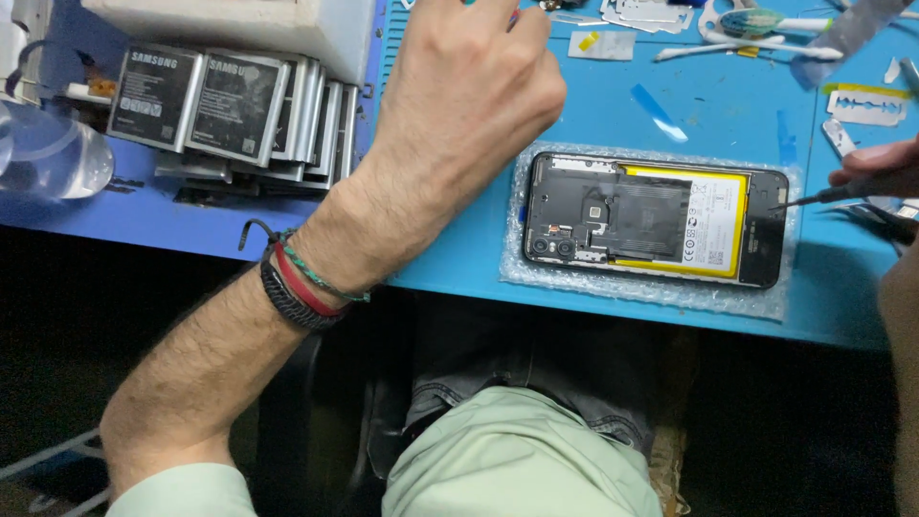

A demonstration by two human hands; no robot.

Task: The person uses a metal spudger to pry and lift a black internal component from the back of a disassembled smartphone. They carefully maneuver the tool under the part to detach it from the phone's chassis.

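An opened black phone [657,217] with its back cover off lies on a sheet of bubble wrap [651,287] on the blue mat [718,105]; a yellow-edged battery shows inside. My left hand [469,91] hovers above the mat left of the phone, fingers curled into a fist, with bracelets on the wrist; whether it holds anything is hidden. My right hand [876,163] enters at the right edge, gripping a thin dark screwdriver [828,194] whose tip touches the phone's right end.
A stack of flat grey phone batteries [225,105] lies at the left beside a clear plastic piece [53,153]. Small metal plates, tweezers and tape scraps [756,29] litter the mat's far side. The table's near edge runs just below the bubble wrap.
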